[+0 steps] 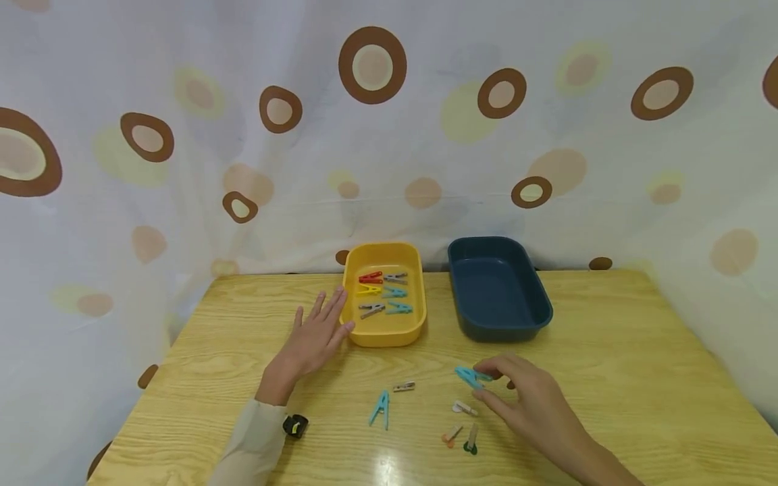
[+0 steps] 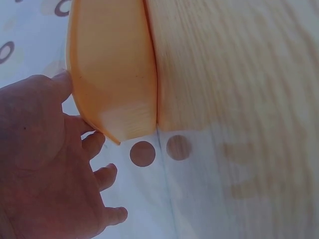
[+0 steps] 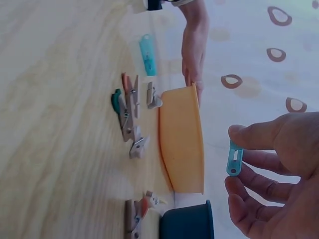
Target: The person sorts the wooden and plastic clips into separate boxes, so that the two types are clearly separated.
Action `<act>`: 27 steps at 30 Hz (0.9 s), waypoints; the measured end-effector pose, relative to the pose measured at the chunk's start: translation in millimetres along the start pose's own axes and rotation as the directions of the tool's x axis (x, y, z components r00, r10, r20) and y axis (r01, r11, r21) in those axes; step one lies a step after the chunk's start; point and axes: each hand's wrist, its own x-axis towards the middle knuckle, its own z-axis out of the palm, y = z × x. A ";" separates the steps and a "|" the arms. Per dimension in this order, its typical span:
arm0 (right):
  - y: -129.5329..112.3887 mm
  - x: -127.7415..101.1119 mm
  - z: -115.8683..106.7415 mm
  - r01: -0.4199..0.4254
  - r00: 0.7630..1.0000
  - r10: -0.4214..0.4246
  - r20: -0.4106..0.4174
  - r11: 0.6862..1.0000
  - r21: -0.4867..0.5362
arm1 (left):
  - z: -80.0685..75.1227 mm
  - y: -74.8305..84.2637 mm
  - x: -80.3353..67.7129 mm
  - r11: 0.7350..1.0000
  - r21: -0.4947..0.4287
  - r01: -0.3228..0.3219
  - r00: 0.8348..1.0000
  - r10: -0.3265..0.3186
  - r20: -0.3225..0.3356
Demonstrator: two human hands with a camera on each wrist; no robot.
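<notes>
Against the left side of the yellow, rounded-rectangular plastic tray (image 1: 381, 338): left hand (image 1: 311, 339), with fingers mostly straight and spread, touching the rim but curled round nothing. Inside the tray, in two short columns: red plastic peg (image 1: 371, 278), yellow plastic peg (image 1: 368, 290), two greyish pegs (image 1: 372, 309) and two light-blue pegs (image 1: 399, 308). On the pale wood-grained bench (image 1: 340, 445), in front of the tray: A-shaped blue plastic peg (image 1: 380, 407), lying with legs splayed toward the viewer; just nearer the tray, small plain wooden peg (image 1: 404, 387). In front of the tray and to its right, close together: small wooden pegs with orange trim (image 1: 452, 436), white trim (image 1: 464, 408) and green trim (image 1: 471, 440).

In front of the tray, farther right and lifted off the bench: light-blue plastic clothes peg (image 1: 470, 376), pinched between thumb and forefinger of the right hand (image 1: 530, 398), apparently by the splayed legs, with narrow nose toward the left and other fingers loosely bent. Probably very light, stiff-bodied, springy at the pivot, slightly slippery and hardly fragile. Best held across the legs with gentle pressure; liable to part at the nose or twist under a hard squeeze.

To the right of the tray, well short of touching: deep dark-blue plastic tub (image 1: 500, 333).
</notes>
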 end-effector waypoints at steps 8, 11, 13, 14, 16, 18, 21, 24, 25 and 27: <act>-1.2 26.2 11.2 -0.006 1.000 0.007 -0.022 0.997 0.072 | -1.6 -0.1 0.5 1.000 0.000 -0.004 1.000 0.004 -0.023; -1.5 32.0 16.4 0.000 0.999 0.004 -0.043 0.996 0.095 | -0.8 -0.2 -0.3 1.000 0.004 -0.001 1.000 0.001 -0.012; -2.2 35.7 20.0 0.009 0.998 -0.002 -0.058 0.994 0.111 | -0.6 -0.2 -0.6 1.000 0.001 -0.001 1.000 0.001 -0.006; -2.5 37.8 21.8 0.013 0.998 -0.006 -0.065 0.993 0.121 | -1.0 -0.2 -0.8 1.000 0.000 -0.001 1.000 0.001 -0.003; -2.9 41.9 25.5 0.029 0.997 -0.018 -0.080 0.990 0.137 | -1.0 -0.6 -0.8 1.000 -0.001 -0.001 1.000 0.001 0.000; -3.3 46.5 29.0 0.044 0.995 -0.030 -0.092 0.988 0.150 | -1.1 -1.1 -0.8 1.000 -0.006 0.000 1.000 0.000 0.002; -4.6 53.0 32.8 0.054 0.994 -0.038 -0.101 0.985 0.161 | -0.4 -1.1 -1.6 1.000 -0.004 0.002 1.000 -0.002 0.001; -6.5 60.7 36.2 0.047 0.995 -0.031 -0.091 0.983 0.177 | -0.2 -0.6 -1.9 1.000 -0.001 0.002 1.000 -0.002 -0.003; -7.1 63.3 37.5 0.045 0.996 -0.030 -0.086 0.983 0.181 | -0.1 -0.5 -1.7 1.000 -0.004 -0.003 1.000 0.003 -0.006; -8.4 68.8 40.2 0.045 0.997 -0.030 -0.078 0.980 0.194 | 0.2 -0.2 -1.3 1.000 -0.010 -0.010 1.000 0.010 -0.014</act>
